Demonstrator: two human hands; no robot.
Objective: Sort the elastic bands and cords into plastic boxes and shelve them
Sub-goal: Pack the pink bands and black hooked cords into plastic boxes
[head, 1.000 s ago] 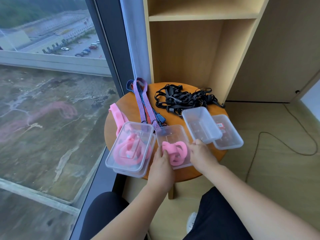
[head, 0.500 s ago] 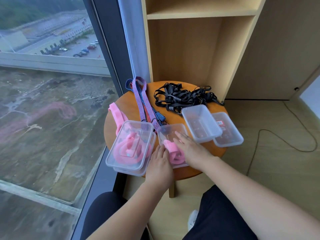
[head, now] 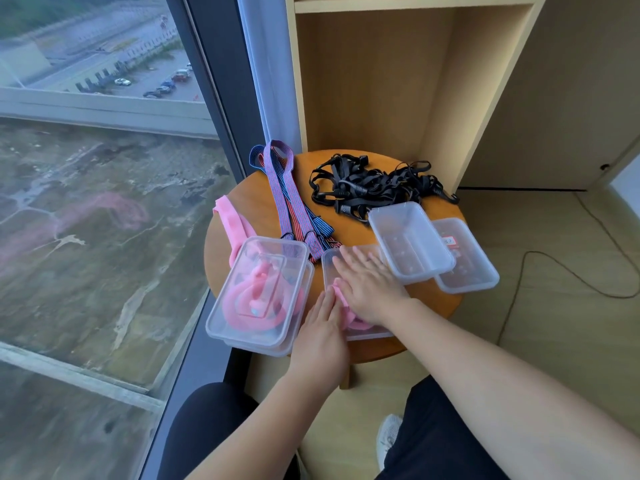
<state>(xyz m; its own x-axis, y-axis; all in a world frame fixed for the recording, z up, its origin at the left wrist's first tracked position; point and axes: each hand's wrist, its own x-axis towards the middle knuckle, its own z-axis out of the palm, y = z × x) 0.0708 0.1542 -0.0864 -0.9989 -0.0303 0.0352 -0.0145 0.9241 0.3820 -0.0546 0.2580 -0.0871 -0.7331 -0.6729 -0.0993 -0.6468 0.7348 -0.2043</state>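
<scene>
A clear plastic box (head: 367, 332) with a pink elastic band (head: 356, 322) inside sits at the round table's front. My right hand (head: 367, 284) lies flat on top of that box, fingers straight, covering most of the band. My left hand (head: 322, 327) rests with straight fingers against the box's left edge. To the left stands a lidded box (head: 258, 296) holding coiled pink bands. A loose pink band (head: 232, 223), striped blue-red straps (head: 291, 199) and a heap of black cords (head: 367, 187) lie further back.
Two empty clear containers (head: 410, 242), one overlapping another with a red label (head: 464, 261), sit at the table's right. The wooden table (head: 360, 230) stands against an open wooden shelf unit (head: 381, 81). A tall window is on the left; a cable (head: 554, 271) trails across the floor.
My right hand slid from the box's front right corner onto its top and flattened over the pink band. My left hand stayed at the box's left edge.
</scene>
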